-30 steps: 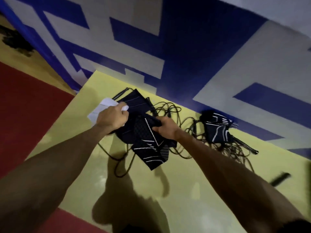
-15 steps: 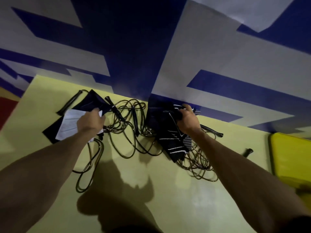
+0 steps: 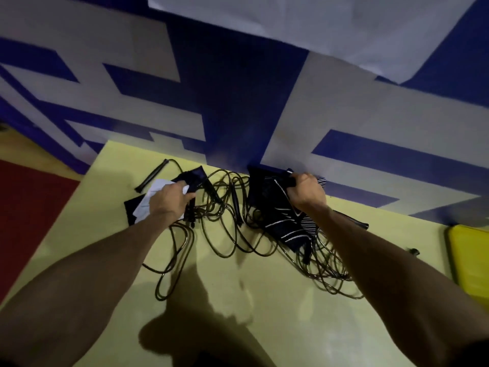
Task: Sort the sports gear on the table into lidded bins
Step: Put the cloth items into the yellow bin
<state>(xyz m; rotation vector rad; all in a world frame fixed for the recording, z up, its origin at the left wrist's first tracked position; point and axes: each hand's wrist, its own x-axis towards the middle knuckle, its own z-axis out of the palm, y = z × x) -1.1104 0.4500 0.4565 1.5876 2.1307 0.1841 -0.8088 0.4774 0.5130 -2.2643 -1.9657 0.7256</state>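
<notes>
Striped cloth [image 3: 280,221]: soft, light, probably snags on ropes [image 3: 238,210]; right hand [image 3: 307,193] grips its top, left hand [image 3: 168,201] grips white sheet [image 3: 144,207].

The near half of the yellow table [image 3: 291,313] is left bare, so a way in is offered from the near edge. The middle is taken up by a tangle of jump ropes [image 3: 232,207], whose loops are spread from the white sheet [image 3: 146,201] on the left to beyond the black patterned cloth [image 3: 275,213] on the right. The far side is closed off by the blue and white wall [image 3: 317,115]. The right end is bounded by a yellow object [image 3: 468,260], perhaps a lid, with a small black piece [image 3: 412,251] near it. At the far left corner only a rope handle [image 3: 152,176] is laid.
</notes>
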